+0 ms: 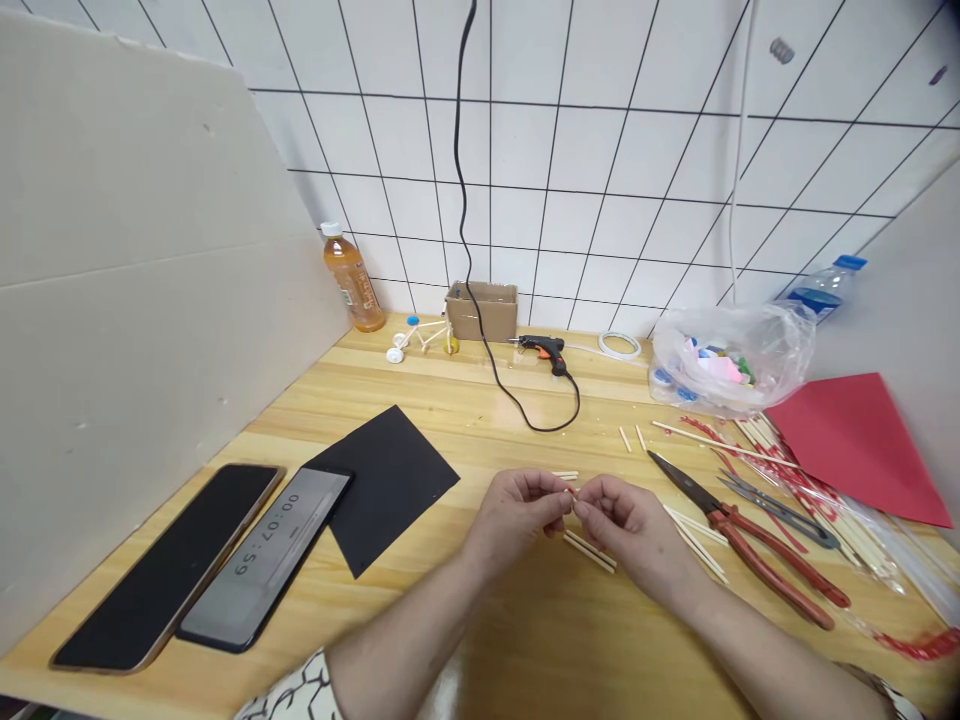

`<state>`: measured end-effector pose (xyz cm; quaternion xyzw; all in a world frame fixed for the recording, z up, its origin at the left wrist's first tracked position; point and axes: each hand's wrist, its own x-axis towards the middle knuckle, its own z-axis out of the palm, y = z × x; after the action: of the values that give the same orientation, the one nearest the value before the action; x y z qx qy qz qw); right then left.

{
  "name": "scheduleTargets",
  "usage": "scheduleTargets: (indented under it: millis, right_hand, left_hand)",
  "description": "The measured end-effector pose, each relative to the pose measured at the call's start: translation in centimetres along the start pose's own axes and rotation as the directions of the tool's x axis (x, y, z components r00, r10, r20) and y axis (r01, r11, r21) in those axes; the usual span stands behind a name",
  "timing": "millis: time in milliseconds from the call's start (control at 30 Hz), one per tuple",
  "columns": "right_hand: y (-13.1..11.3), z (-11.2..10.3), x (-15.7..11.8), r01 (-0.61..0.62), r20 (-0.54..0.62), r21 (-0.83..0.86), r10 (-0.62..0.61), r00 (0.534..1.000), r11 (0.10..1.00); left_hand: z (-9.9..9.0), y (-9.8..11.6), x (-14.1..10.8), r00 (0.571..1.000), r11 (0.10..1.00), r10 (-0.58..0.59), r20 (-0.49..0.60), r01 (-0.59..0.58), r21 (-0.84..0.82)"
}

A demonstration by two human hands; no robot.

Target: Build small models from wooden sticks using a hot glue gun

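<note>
- While your left hand (pixel 516 522) and right hand (pixel 628 526) meet just below the center of the frame, above the pale wooden table (pixel 540 640), their fingertips pinch a thin, short wooden stick (pixel 571 494). Both grips are nearly closed, and your fingers hide most of the stick; a speck of red shows at the join, but you can't tell what it is.
- Right under your hands, a few loose sticks (pixel 589 550) lie on the table, with two short ones (pixel 564 476) just above your fingers and more (pixel 697 538) beside your right hand.
- To the right of your right hand lie red-handled pliers (pixel 780 562) and dark scissors (pixel 780 510), next to a bundle of sticks (pixel 814 495) with red strips.
- At lower left, a black card (pixel 382 490) partly lies under a phone showing a timer (pixel 262 548), beside a second phone (pixel 165 568).
- Along the tiled wall at the top center sit a black glue gun (pixel 544 352), a cardboard box (pixel 481 312) and a small white stick model with wheels (pixel 420 338).
- At upper left stands an orange drink bottle (pixel 349 280); at right, a plastic bag of colored scraps (pixel 731 360) lies near a red card (pixel 862 450).
</note>
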<state>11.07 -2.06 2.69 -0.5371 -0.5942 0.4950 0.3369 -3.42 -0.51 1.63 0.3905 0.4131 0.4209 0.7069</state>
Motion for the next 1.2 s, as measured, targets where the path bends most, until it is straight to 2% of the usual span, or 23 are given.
scheduleTargets:
  millis: [200,300,367,467,533,600,733,833,933,1067,1133,1200]
  right_hand:
    - [0.6,0.0,0.1,0.031,0.018,-0.049,-0.030,0.999,0.998]
    - [0.0,-1.0,0.5,0.066,0.025,-0.108,-0.064,0.998,0.992]
    - [-0.8,-2.1,1.6,0.097,-0.028,-0.165,-0.103,0.994,0.981]
    - [-2.2,-3.9,5.0,0.093,-0.113,-0.305,-0.133,0.985,0.948]
    - [-2.8,-4.8,8.4,0.004,-0.205,-0.441,-0.105,0.973,0.898]
    - [-3.0,-5.3,11.9,-0.043,-0.275,-0.492,-0.109,0.955,0.870]
    - [-2.5,-5.3,17.4,-0.121,-0.368,-0.571,-0.121,0.922,0.812]
    - [-2.1,-4.7,19.5,-0.142,-0.371,-0.611,-0.124,0.920,0.779]
    - [-2.2,-3.5,19.8,-0.123,-0.329,-0.648,-0.131,0.935,0.752]
    - [-2.3,-2.2,18.2,-0.019,-0.182,-0.681,-0.144,0.973,0.732]
    - [-2.2,-2.3,17.5,0.009,-0.132,-0.701,-0.143,0.981,0.713]
    - [-2.1,-2.9,17.5,-0.016,-0.143,-0.737,-0.134,0.981,0.675]
  left_hand:
    - [0.1,-0.1,0.0,0.999,1.000,0.024,-0.028,-0.024,0.010]
    - [-0.1,-0.1,0.2,0.999,1.000,0.017,-0.037,-0.017,0.006]
    - [-0.2,-0.1,0.3,0.999,1.000,0.008,-0.045,-0.008,-0.005]
    - [-0.4,-0.1,0.5,0.998,1.000,-0.007,-0.059,0.007,-0.015]
    - [-0.5,-0.1,0.6,0.998,1.000,-0.018,-0.066,0.017,-0.018]
    - [-0.6,-0.1,0.7,0.997,0.999,-0.029,-0.070,0.028,-0.018]
    - [-0.7,-0.4,1.0,0.996,0.999,-0.034,-0.079,0.032,-0.023]
    - [-0.7,-0.7,1.2,0.997,0.999,-0.041,-0.072,0.039,-0.029]
    - [-0.8,-0.6,1.2,0.995,0.998,-0.048,-0.087,0.045,-0.040]
    - [-1.1,-0.1,1.2,0.990,0.997,-0.025,-0.138,0.015,-0.072]
    - [-1.2,0.1,1.3,0.987,0.996,-0.005,-0.163,-0.009,-0.085]
    - [-1.3,0.0,1.5,0.984,0.996,0.013,-0.177,-0.029,-0.089]
